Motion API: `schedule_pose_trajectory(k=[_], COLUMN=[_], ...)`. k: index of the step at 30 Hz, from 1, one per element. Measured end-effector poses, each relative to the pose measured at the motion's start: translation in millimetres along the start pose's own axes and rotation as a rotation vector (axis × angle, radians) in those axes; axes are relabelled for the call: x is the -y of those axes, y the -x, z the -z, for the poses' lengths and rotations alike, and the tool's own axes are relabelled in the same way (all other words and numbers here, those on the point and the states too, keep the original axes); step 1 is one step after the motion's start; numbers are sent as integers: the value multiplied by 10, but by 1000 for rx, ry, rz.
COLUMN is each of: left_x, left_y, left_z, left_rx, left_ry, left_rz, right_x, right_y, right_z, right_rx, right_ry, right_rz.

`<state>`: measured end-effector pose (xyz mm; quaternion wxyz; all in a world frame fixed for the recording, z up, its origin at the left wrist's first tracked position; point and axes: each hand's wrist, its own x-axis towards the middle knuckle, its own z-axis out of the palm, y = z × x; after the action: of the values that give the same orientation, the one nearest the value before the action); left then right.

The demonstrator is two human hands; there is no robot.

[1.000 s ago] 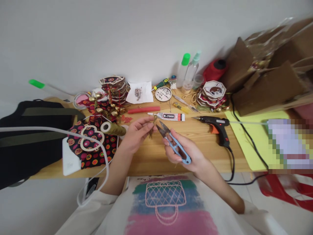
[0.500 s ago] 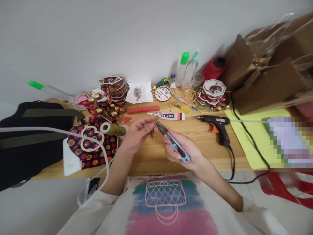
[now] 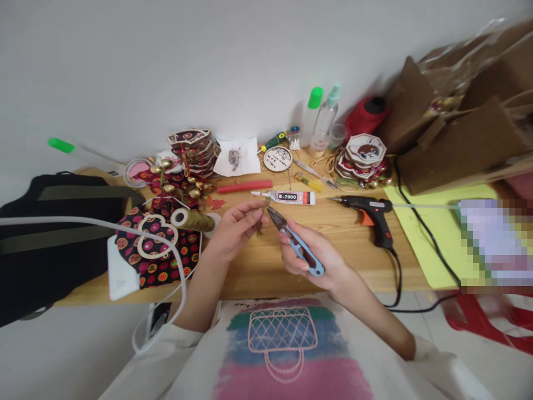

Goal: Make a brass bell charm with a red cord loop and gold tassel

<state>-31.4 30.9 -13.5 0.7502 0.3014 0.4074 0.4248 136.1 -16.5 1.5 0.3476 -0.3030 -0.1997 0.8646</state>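
Snips (image 3: 288, 229) look like metal blades with smooth plastic handles, threads (image 3: 260, 229) look kinda rough and fibrous. Surface (image 3: 245, 272) is smooth wood, soft sheen. Glue gun (image 3: 366, 204) is mostly matt plastic, bells (image 3: 194, 193) super glossy and metallic, printed cloth (image 3: 160, 275) pretty matt, paper bag (image 3: 462, 153) matt too.

"What are the hands holding?"

"The left hand (image 3: 229, 230) pinches olive strands (image 3: 260, 226). The right hand (image 3: 318, 253) grips blue snips (image 3: 295, 236), tips right by the strands."

"Beyond them?"

"A B-7000 tube (image 3: 291, 198) on the bench (image 3: 258, 272), a red stick (image 3: 245, 186) behind it."

"To the right?"

"A black glue gun (image 3: 378, 215), its red light (image 3: 376, 205) glowing."
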Motion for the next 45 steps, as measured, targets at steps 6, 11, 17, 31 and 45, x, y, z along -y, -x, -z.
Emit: schedule_pose_trajectory(k=[6, 11, 17, 31, 45], left_x=[-12, -9, -10, -20, 117], left_y=[-7, -4, -8, 4, 206], left_z=[-4, 2, -4, 35, 288], left_rx=[-24, -11, -3, 13, -329], left_ry=[0, 7, 5, 92, -290], left_rz=[20, 9, 7, 55, -83], right_x=[18, 14, -9, -28, -67], right_y=[4, -2, 0, 8, -127], right_z=[-7, -7, -14, 76, 465], right_rx=[-8, -8, -38, -117, -554], right_ry=[-3, -17, -26, 34, 283], right_rz=[-18, -29, -37, -7, 152])
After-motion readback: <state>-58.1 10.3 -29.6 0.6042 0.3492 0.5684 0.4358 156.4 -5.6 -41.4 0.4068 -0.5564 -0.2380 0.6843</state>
